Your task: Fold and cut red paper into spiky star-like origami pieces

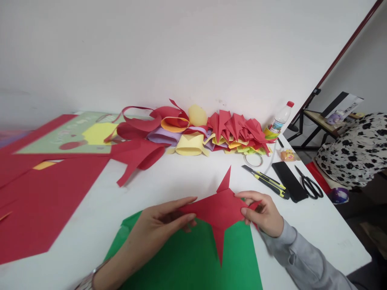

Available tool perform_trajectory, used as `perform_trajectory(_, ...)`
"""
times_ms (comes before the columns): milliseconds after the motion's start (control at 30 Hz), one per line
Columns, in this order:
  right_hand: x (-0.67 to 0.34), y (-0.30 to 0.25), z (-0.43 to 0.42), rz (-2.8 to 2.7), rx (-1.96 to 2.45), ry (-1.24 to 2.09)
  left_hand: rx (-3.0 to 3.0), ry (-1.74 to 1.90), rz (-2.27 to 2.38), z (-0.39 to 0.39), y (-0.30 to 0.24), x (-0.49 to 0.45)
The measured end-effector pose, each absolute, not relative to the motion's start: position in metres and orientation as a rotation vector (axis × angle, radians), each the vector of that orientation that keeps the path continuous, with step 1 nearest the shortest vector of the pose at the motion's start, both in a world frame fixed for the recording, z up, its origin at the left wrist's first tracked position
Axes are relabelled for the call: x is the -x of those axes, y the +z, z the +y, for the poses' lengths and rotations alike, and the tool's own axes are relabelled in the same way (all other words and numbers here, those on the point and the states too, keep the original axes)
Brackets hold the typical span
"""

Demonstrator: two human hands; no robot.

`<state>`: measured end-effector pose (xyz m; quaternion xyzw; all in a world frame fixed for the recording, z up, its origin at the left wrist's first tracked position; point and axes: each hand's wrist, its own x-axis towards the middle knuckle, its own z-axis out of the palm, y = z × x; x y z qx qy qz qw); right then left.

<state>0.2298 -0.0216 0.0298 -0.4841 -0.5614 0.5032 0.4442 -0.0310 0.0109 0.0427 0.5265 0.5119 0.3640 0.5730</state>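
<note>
A folded red paper shape (219, 207) with pointed tips up and down lies over a green paper sheet (193, 262) at the table's near edge. My left hand (163, 223) pinches its left corner between thumb and straight fingers. My right hand (263, 211), in a grey sleeve, pinches its right corner with curled fingers. Both hands are closed on the paper.
Large red sheets (45, 189) cover the left of the white table (169, 177). A heap of folded red, yellow and purple paper (208, 131) lines the wall. At the right lie a utility knife (266, 181), tape ring (253, 159), black case (289, 181), scissors (310, 185) and a bottle (281, 117).
</note>
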Motion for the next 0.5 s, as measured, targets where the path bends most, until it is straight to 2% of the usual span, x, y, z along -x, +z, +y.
perform_trajectory(500,-0.225,0.024,-0.020,-1.255,1.142,1.305,-1.088,0.858,1.148,0.015,0.029,0.042)
